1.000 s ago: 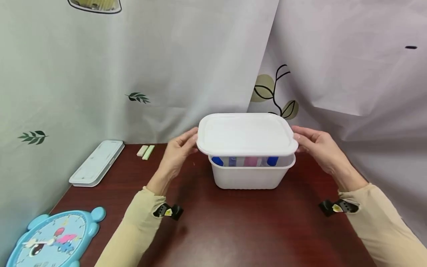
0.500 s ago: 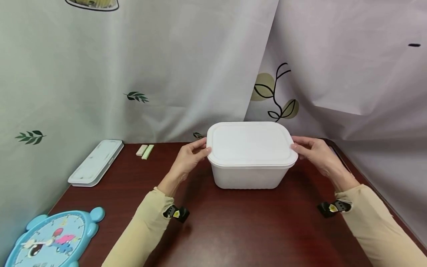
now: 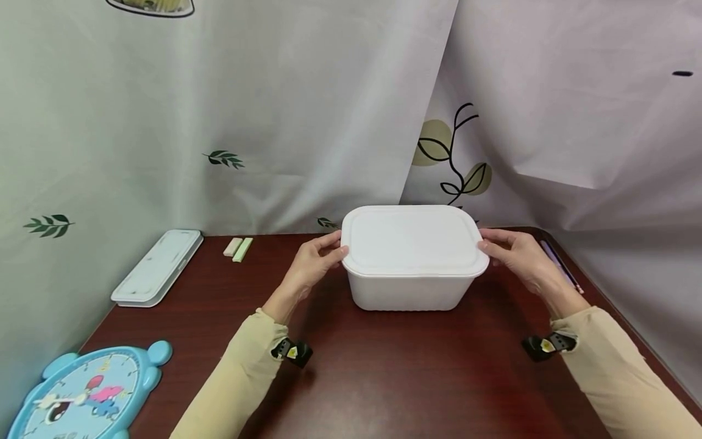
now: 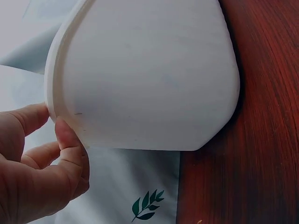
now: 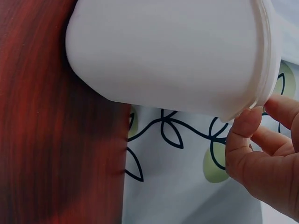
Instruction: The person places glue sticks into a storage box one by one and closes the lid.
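Observation:
A white lid (image 3: 414, 238) covers the white plastic box (image 3: 411, 294) near the back of the table, and its edge sits down on the rim. At the left end, my left hand (image 3: 309, 265) pinches the lid's edge between thumb and fingers; the left wrist view shows the fingertips (image 4: 65, 133) at the rim by the box wall. My right hand (image 3: 518, 256) pinches the opposite end in the same way, its fingertips (image 5: 247, 119) against the rim in the right wrist view. The box's contents are hidden under the lid.
On the left lie a pale flat case (image 3: 159, 268), two small erasers or blocks (image 3: 242, 250) and a blue toy-like clock (image 3: 88, 393). Pencil-like sticks (image 3: 560, 265) lie near the right edge, behind my right wrist. A printed curtain (image 3: 307, 122) hangs behind the table (image 3: 406, 378).
The lid came down from above the box onto its rim, hiding the blue and pink contents. Both hands lowered with it, and the left shifted slightly right. Over the last half second it settled lower.

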Motion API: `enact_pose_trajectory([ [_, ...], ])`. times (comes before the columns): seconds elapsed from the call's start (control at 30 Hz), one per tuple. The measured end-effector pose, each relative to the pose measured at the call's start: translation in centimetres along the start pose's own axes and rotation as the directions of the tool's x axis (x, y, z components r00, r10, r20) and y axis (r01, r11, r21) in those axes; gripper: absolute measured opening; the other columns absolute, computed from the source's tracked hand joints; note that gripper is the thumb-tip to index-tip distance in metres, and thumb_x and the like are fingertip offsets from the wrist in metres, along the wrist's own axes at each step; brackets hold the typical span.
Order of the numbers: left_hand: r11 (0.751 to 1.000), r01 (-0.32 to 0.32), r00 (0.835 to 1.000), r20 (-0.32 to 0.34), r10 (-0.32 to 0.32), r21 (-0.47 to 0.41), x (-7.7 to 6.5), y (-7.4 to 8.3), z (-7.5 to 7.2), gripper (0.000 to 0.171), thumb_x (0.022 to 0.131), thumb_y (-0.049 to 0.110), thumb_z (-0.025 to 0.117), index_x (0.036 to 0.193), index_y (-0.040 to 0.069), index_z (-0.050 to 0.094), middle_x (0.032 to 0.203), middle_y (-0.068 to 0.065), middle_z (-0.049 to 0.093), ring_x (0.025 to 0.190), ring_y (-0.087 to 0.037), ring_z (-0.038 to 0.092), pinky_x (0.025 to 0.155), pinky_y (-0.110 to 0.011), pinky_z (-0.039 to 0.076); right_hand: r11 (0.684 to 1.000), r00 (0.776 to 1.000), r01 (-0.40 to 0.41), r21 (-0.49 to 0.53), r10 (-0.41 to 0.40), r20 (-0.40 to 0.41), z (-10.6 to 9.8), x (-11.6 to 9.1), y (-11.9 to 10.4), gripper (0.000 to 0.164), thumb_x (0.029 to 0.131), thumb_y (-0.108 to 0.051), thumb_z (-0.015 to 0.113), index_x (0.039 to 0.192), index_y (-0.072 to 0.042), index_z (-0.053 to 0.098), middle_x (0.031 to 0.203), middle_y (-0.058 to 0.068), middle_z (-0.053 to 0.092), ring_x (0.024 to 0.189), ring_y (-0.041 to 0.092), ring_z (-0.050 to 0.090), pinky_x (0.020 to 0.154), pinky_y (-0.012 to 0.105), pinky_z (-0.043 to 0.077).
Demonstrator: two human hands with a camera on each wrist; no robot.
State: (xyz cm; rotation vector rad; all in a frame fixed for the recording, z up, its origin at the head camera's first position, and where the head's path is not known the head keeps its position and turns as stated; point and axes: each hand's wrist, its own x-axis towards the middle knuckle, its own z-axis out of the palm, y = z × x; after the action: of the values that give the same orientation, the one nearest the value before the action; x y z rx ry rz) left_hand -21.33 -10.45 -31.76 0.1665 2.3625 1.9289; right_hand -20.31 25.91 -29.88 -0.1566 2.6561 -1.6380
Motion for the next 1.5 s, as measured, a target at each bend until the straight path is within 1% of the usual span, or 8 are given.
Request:
enact_pose_trajectory([
  [0.27, 0.999, 0.007, 1.000, 0.008, -0.007, -0.042, 0.1, -0.6, 0.1, 0.049, 0.090, 0.013, 0.063, 0.137, 0.005, 0.048, 0.126, -0.016, 0.056, 0.096, -0.013, 0.060, 0.089, -0.034, 0.053, 0.997, 0.999, 0.009, 0.074, -0.012, 0.035, 0.3, -0.2, 0.7, 0.056, 0.095, -0.020, 0.057, 0.136, 0.013, 0.038, 0.094, -0.023, 0.059, 0.078, -0.004, 0.060, 0.069, 0.015, 0.052],
  [0.47, 0.999, 0.004, 1.000, 0.016, -0.004, -0.045, 0.0, -0.8, 0.0, 0.050, 0.091, 0.013, 0.062, 0.138, 0.006, 0.047, 0.136, -0.013, 0.051, 0.107, -0.018, 0.059, 0.092, -0.033, 0.051, 0.989, 0.998, 0.024, 0.144, -0.033, 0.059, 0.7, -0.3, 1.2, 0.057, 0.096, -0.019, 0.054, 0.139, 0.011, 0.033, 0.103, -0.020, 0.059, 0.089, -0.008, 0.059, 0.076, 0.014, 0.052],
  [0.77, 0.998, -0.009, 1.000, 0.029, 0.011, -0.060, -0.5, -1.0, -0.6, 0.050, 0.091, 0.011, 0.062, 0.138, 0.002, 0.045, 0.135, -0.018, 0.051, 0.116, -0.025, 0.055, 0.096, -0.039, 0.048, 0.991, 0.998, 0.033, 0.132, -0.039, 0.047, 1.3, -0.9, 1.1, 0.057, 0.097, -0.023, 0.054, 0.138, 0.011, 0.035, 0.110, -0.017, 0.058, 0.091, -0.010, 0.058, 0.078, 0.012, 0.050],
  [0.87, 0.999, -0.021, 0.999, 0.033, 0.022, -0.035, -1.0, -0.9, -1.0, 0.050, 0.091, 0.012, 0.062, 0.137, 0.002, 0.046, 0.133, -0.018, 0.053, 0.114, -0.024, 0.056, 0.095, -0.036, 0.049, 0.995, 0.998, 0.043, 0.085, -0.047, 0.046, 1.4, -1.4, 0.9, 0.056, 0.096, -0.025, 0.055, 0.137, 0.009, 0.039, 0.108, -0.019, 0.060, 0.094, -0.012, 0.056, 0.080, 0.010, 0.048],
  [1.07, 1.000, -0.006, 1.000, 0.029, 0.005, 0.026, -2.6, -1.0, -1.9, 0.052, 0.090, 0.016, 0.064, 0.137, 0.005, 0.047, 0.133, -0.015, 0.054, 0.116, -0.024, 0.055, 0.093, -0.031, 0.049, 0.998, 0.998, 0.053, -0.029, -0.052, 0.046, 2.0, -2.6, 0.5, 0.054, 0.095, -0.029, 0.057, 0.136, 0.004, 0.045, 0.122, 0.002, 0.060, 0.099, -0.014, 0.052, 0.081, 0.008, 0.045],
  [1.23, 0.998, 0.006, 1.000, 0.030, -0.008, 0.062, -4.0, -1.2, -2.7, 0.053, 0.089, 0.019, 0.065, 0.138, 0.007, 0.047, 0.134, -0.013, 0.053, 0.117, -0.023, 0.054, 0.094, -0.033, 0.049, 0.997, 0.997, 0.068, -0.042, -0.066, 0.049, 2.7, -3.8, 0.1, 0.053, 0.094, -0.029, 0.058, 0.135, 0.004, 0.047, 0.123, 0.008, 0.060, 0.098, -0.013, 0.054, 0.080, 0.013, 0.050],
  [1.37, 0.997, 0.002, 0.999, 0.033, -0.005, 0.078, -5.0, -1.4, -3.3, 0.053, 0.089, 0.020, 0.066, 0.137, 0.006, 0.047, 0.133, -0.014, 0.054, 0.116, -0.023, 0.055, 0.092, -0.027, 0.050, 0.996, 0.996, 0.083, -0.041, -0.081, 0.048, 3.3, -4.8, -0.1, 0.052, 0.094, -0.027, 0.058, 0.134, 0.004, 0.047, 0.131, 0.021, 0.052, 0.100, -0.014, 0.052, 0.080, 0.011, 0.049],
  [1.5, 0.996, -0.003, 0.999, 0.037, 0.000, 0.092, -5.9, -1.5, -3.9, 0.055, 0.089, 0.021, 0.066, 0.137, 0.006, 0.047, 0.133, -0.016, 0.054, 0.117, -0.025, 0.055, 0.092, -0.025, 0.050, 0.995, 0.995, 0.087, -0.051, -0.085, 0.045, 3.7, -5.4, -0.4, 0.051, 0.094, -0.027, 0.059, 0.134, 0.003, 0.048, 0.132, 0.020, 0.052, 0.102, -0.017, 0.049, 0.080, 0.008, 0.047],
])
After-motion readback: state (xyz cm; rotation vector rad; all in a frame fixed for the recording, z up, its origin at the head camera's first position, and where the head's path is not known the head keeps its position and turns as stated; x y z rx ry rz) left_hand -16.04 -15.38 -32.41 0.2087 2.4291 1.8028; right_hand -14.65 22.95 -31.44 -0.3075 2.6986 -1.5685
